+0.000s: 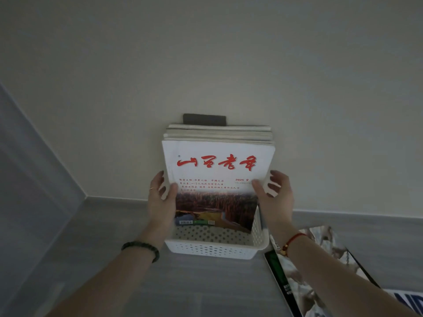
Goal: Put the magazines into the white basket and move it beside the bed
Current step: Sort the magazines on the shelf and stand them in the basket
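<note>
A: Grip at nine o'clock?
B: Left hand (160, 202) is clutching the magazine stack (217, 165) there, its six o'clock end sitting inside the white basket (212, 250).
A: And three o'clock?
B: Right hand (277, 200) is clutching that edge.

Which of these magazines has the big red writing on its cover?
The top magazine of the stack, gripped by the left hand and right hand at the white basket. The floor magazines on the right show a grey photo and blue letters.
</note>
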Action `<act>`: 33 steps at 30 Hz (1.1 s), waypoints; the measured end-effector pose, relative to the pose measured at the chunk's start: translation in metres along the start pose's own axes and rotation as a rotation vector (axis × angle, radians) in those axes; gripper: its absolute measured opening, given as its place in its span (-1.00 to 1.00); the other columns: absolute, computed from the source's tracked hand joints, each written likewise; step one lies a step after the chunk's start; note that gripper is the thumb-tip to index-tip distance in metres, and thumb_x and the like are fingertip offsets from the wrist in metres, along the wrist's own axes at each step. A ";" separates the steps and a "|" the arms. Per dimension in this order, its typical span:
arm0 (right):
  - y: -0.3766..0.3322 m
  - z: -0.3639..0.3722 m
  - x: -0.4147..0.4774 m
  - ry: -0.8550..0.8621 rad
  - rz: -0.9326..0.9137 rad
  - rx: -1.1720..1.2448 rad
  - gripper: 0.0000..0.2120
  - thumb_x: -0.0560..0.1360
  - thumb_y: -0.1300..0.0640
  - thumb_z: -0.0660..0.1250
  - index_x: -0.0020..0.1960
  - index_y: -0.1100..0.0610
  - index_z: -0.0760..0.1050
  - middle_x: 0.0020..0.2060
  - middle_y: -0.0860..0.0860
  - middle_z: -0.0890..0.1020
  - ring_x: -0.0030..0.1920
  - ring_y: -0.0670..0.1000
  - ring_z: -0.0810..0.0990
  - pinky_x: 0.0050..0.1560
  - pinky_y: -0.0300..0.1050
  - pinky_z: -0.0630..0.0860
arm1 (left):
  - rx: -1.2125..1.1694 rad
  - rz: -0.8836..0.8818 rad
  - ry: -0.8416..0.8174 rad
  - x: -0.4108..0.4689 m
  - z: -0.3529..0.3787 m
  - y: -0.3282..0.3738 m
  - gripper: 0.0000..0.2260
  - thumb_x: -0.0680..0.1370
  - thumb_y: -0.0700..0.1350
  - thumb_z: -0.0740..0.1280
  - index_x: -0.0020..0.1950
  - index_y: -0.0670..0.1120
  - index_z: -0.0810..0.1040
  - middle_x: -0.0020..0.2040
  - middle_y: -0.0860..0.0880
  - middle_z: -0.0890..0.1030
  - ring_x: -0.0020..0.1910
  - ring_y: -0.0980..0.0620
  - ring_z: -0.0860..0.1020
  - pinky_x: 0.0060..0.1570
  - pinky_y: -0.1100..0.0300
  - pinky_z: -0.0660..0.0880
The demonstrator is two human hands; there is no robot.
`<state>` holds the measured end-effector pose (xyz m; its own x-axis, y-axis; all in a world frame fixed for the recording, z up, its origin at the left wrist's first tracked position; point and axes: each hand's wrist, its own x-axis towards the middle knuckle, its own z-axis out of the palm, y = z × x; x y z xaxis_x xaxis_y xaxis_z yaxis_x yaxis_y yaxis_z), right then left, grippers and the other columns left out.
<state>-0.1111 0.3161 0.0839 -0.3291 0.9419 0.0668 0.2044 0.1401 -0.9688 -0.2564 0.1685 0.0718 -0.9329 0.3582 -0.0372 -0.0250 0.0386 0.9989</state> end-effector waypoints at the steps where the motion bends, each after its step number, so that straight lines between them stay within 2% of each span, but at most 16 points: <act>1: -0.002 0.004 -0.001 -0.045 -0.005 0.018 -0.50 0.44 0.10 0.35 0.33 0.09 0.27 0.25 0.02 0.46 0.21 0.02 0.44 0.20 -0.06 0.42 | -0.029 -0.001 -0.098 0.000 0.004 0.001 -0.63 0.58 -0.18 0.15 0.38 -0.07 0.26 0.21 -0.01 0.47 0.17 0.02 0.47 -0.03 0.24 0.52; 3: -0.008 0.012 -0.005 -0.172 -0.023 0.048 -0.43 0.47 0.16 0.30 0.40 0.09 0.13 0.29 0.02 0.42 0.21 -0.01 0.42 0.21 -0.09 0.39 | 0.004 -0.012 -0.185 -0.002 0.013 0.008 -0.66 0.62 -0.09 0.03 0.40 0.00 0.18 0.10 0.08 0.48 0.06 0.12 0.47 -0.16 0.35 0.48; 5: -0.011 0.018 -0.007 -0.232 -0.029 0.085 -0.40 0.46 0.26 0.29 0.40 0.09 0.09 0.25 0.04 0.44 0.19 -0.01 0.43 0.19 -0.09 0.42 | -0.014 -0.047 -0.172 0.001 0.015 0.011 -0.67 0.62 -0.04 -0.02 0.39 0.01 0.17 0.02 0.11 0.47 0.06 0.09 0.46 -0.13 0.32 0.43; 7: -0.009 0.015 -0.006 -0.267 -0.037 0.068 -0.37 0.44 0.33 0.29 0.40 0.09 0.08 0.26 0.05 0.43 0.23 0.02 0.42 0.20 -0.07 0.44 | -0.023 -0.078 -0.184 0.006 0.012 0.009 -0.67 0.62 -0.03 -0.03 0.39 -0.01 0.18 0.09 0.05 0.46 0.17 0.01 0.42 0.06 0.17 0.44; 8: -0.007 0.012 -0.004 -0.297 -0.049 0.038 -0.35 0.44 0.35 0.29 0.41 0.09 0.07 0.26 0.04 0.43 0.22 0.00 0.42 0.17 -0.15 0.47 | 0.006 -0.084 -0.201 0.008 0.010 0.008 -0.66 0.62 -0.03 -0.04 0.40 -0.01 0.16 0.16 0.01 0.45 0.23 -0.02 0.40 0.19 0.10 0.40; 10: -0.007 0.002 0.000 -0.377 -0.062 -0.013 -0.34 0.43 0.38 0.28 0.42 0.09 0.07 0.20 0.01 0.45 0.09 -0.06 0.45 -0.09 -0.40 0.52 | 0.086 -0.097 -0.192 0.009 0.009 0.006 -0.63 0.62 -0.01 -0.05 0.42 -0.01 0.14 0.31 -0.07 0.41 0.34 -0.08 0.36 0.35 -0.01 0.29; 11: -0.009 -0.003 0.000 -0.412 -0.056 -0.025 -0.33 0.43 0.37 0.28 0.42 0.08 0.07 0.16 -0.03 0.46 0.04 -0.08 0.47 -0.18 -0.41 0.52 | 0.119 -0.106 -0.165 0.007 0.011 0.006 -0.62 0.62 0.01 -0.05 0.43 -0.02 0.14 0.35 -0.09 0.39 0.36 -0.11 0.35 0.37 -0.05 0.28; 12: -0.011 -0.009 0.000 -0.435 -0.049 -0.028 -0.32 0.43 0.36 0.28 0.43 0.07 0.06 0.15 -0.06 0.45 0.06 -0.06 0.49 -0.14 -0.34 0.54 | 0.142 -0.108 -0.131 0.003 0.012 0.006 -0.60 0.62 0.01 -0.05 0.44 -0.03 0.14 0.38 -0.10 0.38 0.37 -0.14 0.35 0.38 -0.06 0.27; 13: -0.012 -0.017 0.000 -0.448 -0.047 -0.025 -0.31 0.44 0.34 0.28 0.45 0.06 0.04 0.18 -0.09 0.42 0.17 -0.03 0.46 0.01 -0.22 0.52 | 0.158 -0.106 -0.090 -0.002 0.015 0.006 -0.59 0.62 0.01 -0.04 0.45 -0.06 0.14 0.40 -0.11 0.36 0.37 -0.16 0.34 0.38 -0.05 0.27; 15: -0.014 -0.037 -0.001 -0.447 -0.035 -0.023 -0.31 0.47 0.31 0.27 0.47 0.08 0.00 0.32 -0.11 0.31 0.35 -0.03 0.29 0.25 -0.09 0.34 | 0.192 -0.124 -0.011 -0.014 0.018 0.005 -0.56 0.62 0.01 -0.03 0.47 -0.11 0.12 0.44 -0.13 0.30 0.41 -0.17 0.29 0.40 -0.05 0.22; 17: -0.012 -0.067 -0.004 -0.420 -0.016 -0.016 -0.33 0.48 0.31 0.25 0.47 0.12 -0.01 0.44 -0.03 0.21 0.41 0.01 0.25 0.27 -0.14 0.28 | 0.236 -0.120 0.024 -0.031 0.018 0.000 -0.56 0.62 0.01 -0.02 0.47 -0.12 0.12 0.46 -0.14 0.27 0.42 -0.18 0.26 0.42 -0.03 0.19; 20: -0.002 -0.125 -0.006 -0.360 0.008 -0.034 -0.37 0.48 0.32 0.25 0.46 0.13 0.06 0.45 0.05 0.21 0.39 0.07 0.30 0.26 -0.12 0.32 | 0.332 -0.046 0.038 -0.067 0.022 -0.007 -0.59 0.61 -0.02 0.01 0.42 -0.16 0.21 0.43 -0.17 0.32 0.38 -0.19 0.30 0.37 0.01 0.23; 23: 0.015 -0.189 -0.013 -0.293 0.053 -0.042 -0.41 0.48 0.32 0.25 0.45 0.14 0.11 0.43 0.08 0.26 0.36 0.09 0.34 0.21 -0.11 0.35 | 0.288 -0.003 -0.077 -0.120 0.040 -0.005 -0.57 0.61 -0.08 0.04 0.47 -0.16 0.13 0.44 -0.13 0.28 0.41 -0.14 0.26 0.38 0.07 0.18; 26: 0.032 -0.246 -0.026 -0.224 0.105 -0.050 -0.44 0.48 0.30 0.25 0.43 0.11 0.16 0.41 0.09 0.29 0.34 0.08 0.36 0.19 -0.13 0.34 | 0.322 0.033 -0.231 -0.173 0.064 -0.008 -0.54 0.60 -0.07 0.07 0.49 -0.12 0.08 0.33 0.00 0.33 0.42 -0.04 0.25 0.32 0.19 0.16; 30: 0.057 -0.305 -0.046 -0.181 0.170 -0.099 -0.45 0.48 0.24 0.27 0.42 0.08 0.18 0.39 0.06 0.32 0.34 0.06 0.37 0.21 -0.12 0.30 | 0.428 -0.032 -0.428 -0.234 0.104 -0.021 -0.49 0.59 0.00 0.07 0.50 -0.06 -0.01 0.52 -0.01 0.11 0.49 -0.01 0.13 0.40 0.17 0.09; 33: 0.083 -0.337 -0.060 -0.194 0.253 -0.106 -0.45 0.48 0.23 0.27 0.42 0.08 0.18 0.37 0.04 0.33 0.34 0.07 0.36 0.22 -0.09 0.32 | 0.462 -0.101 -0.520 -0.271 0.135 -0.031 -0.51 0.59 -0.01 0.09 0.48 -0.06 0.05 0.47 -0.08 0.24 0.43 -0.08 0.26 0.32 0.16 0.23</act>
<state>0.2358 0.3739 0.0803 -0.4228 0.8766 -0.2296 0.3936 -0.0505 -0.9179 0.0454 0.1965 0.0471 -0.6380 0.7275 -0.2525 0.1605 0.4463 0.8804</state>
